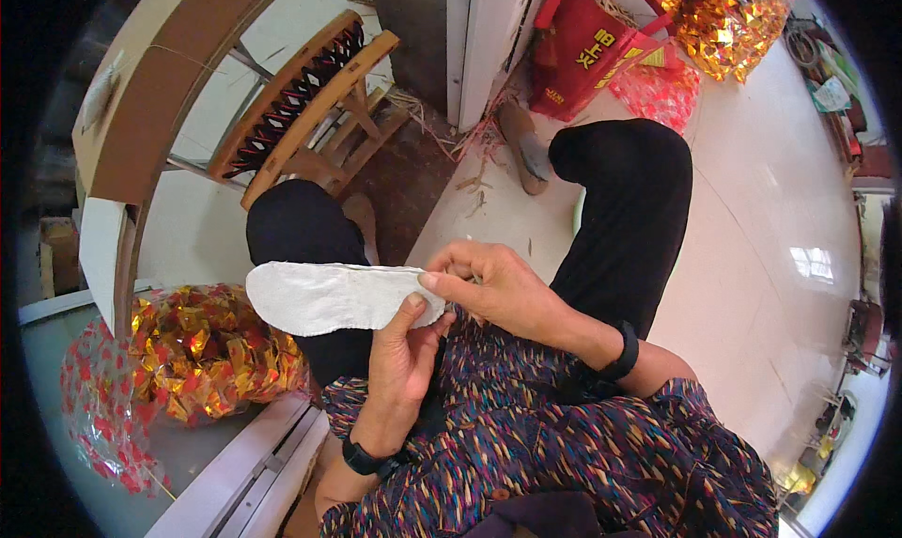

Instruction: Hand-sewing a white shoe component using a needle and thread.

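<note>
A white cloth insole [317, 295] lies across the space above my lap, its broad rounded end pointing left over one knee. Along its upper edge the layers look slightly parted, and the lower edge shows small stitches. My left hand [409, 348] grips the right end from below, thumb on the upper face. My right hand [493, 284] pinches the same end at its top edge between thumb and fingers. Whether the right fingers also hold a needle or thread cannot be made out.
A wooden folding stool [317, 122] stands ahead on the left, near a cardboard box [141, 115]. Bags of gold foil pieces lie at left [211, 355] and far right [733, 23]. A red bag [592, 52] holding straw-like stalks stands beside a door frame [479, 52].
</note>
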### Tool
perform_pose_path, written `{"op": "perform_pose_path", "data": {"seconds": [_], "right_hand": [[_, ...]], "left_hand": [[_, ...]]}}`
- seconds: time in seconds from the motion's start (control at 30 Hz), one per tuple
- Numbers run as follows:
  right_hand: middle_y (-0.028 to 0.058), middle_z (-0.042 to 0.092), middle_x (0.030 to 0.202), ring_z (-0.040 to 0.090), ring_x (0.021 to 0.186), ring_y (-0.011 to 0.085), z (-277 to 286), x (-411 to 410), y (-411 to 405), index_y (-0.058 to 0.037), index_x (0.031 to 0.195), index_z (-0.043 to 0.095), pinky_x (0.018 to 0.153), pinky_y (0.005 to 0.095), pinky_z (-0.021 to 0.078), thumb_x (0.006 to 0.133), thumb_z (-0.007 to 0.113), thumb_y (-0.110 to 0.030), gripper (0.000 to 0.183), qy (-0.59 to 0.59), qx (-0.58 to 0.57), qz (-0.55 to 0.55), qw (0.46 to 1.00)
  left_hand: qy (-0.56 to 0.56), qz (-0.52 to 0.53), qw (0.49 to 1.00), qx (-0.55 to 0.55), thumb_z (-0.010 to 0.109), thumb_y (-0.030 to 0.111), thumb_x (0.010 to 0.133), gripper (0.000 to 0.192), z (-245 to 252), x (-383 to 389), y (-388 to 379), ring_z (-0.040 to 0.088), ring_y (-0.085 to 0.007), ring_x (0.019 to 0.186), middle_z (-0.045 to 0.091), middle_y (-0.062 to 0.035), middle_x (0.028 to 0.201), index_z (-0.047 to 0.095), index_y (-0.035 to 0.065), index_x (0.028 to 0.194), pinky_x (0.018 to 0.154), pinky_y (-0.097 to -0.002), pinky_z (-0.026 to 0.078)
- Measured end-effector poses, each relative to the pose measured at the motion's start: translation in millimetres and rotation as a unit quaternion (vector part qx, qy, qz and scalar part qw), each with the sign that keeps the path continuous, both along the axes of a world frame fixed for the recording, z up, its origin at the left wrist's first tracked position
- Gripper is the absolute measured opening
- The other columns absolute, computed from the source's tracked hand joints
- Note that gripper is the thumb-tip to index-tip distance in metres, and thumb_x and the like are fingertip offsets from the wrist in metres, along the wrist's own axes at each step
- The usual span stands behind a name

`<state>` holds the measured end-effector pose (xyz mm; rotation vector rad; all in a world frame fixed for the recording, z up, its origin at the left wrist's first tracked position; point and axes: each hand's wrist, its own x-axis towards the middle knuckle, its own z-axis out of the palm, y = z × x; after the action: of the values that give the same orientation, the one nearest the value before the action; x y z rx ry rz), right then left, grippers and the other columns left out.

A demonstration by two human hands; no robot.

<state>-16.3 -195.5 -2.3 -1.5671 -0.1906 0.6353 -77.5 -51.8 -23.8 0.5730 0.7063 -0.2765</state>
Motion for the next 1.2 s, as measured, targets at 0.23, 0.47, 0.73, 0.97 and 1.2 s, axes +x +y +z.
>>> {"op": "perform_pose_path", "data": {"seconds": [0.23,0.47,0.73,0.97,1.2], "right_hand": [[0.0098,0.055,0.064,0.051,0.051,0.0171,9.2,5.2,-19.9,-0.0006,0.09,0.051,0.05,0.0271,0.0402,0.091,0.037,-0.017,0.022,-0.074,-0.146,-0.059,0.985],[0.0151,0.056,0.068,0.057,0.062,0.0246,18.3,7.1,-8.7,0.0001,0.094,0.055,0.057,0.0293,0.0434,0.085,0.049,-0.009,0.013,-0.187,-0.113,-0.031,0.975],[0.014,0.059,0.072,0.059,0.063,0.0214,22.8,-5.1,-10.1,-0.0009,0.093,0.057,0.058,0.0272,0.0454,0.082,0.056,-0.009,0.013,-0.135,-0.132,0.014,0.982],[0.0188,0.059,0.072,0.059,0.067,0.0328,14.7,-11.5,-6.4,-0.0011,0.089,0.056,0.058,0.036,0.0462,0.082,0.055,-0.012,0.013,-0.2,-0.143,0.013,0.969],[0.0214,0.058,0.07,0.058,0.068,0.0378,12.0,-13.4,-6.2,-0.001,0.087,0.054,0.058,0.041,0.0464,0.084,0.053,-0.016,0.016,-0.177,-0.141,-0.003,0.974]], "left_hand": [[0.004,0.015,0.997,0.073,0.062,0.008,0.078,0.028,9.6,4.9,-8.4,0.054,-0.0164,0.08,0.056,-0.0045,0.092,0.05,0.0075,0.103,0.063,-0.0305,0.045],[-0.008,0.016,0.996,0.084,0.063,0.01,0.077,0.031,14.6,1.0,-4.8,0.055,-0.0161,0.082,0.057,-0.0037,0.093,0.049,0.0082,0.105,0.062,-0.0292,0.044],[-0.009,0.022,0.996,0.083,0.062,0.007,0.079,0.029,14.9,-0.1,-3.3,0.054,-0.0138,0.08,0.056,-0.0039,0.092,0.049,0.0069,0.105,0.06,-0.0272,0.044],[-0.017,0.012,0.996,0.087,0.062,0.007,0.08,0.029,14.7,-0.2,-2.2,0.054,-0.0134,0.082,0.056,-0.0039,0.093,0.049,0.0067,0.105,0.061,-0.0266,0.044],[-0.016,0.017,0.996,0.085,0.062,0.007,0.079,0.03,13.8,-0.5,-3.7,0.054,-0.0134,0.082,0.056,-0.0037,0.094,0.049,0.0067,0.106,0.062,-0.0261,0.044]]}}
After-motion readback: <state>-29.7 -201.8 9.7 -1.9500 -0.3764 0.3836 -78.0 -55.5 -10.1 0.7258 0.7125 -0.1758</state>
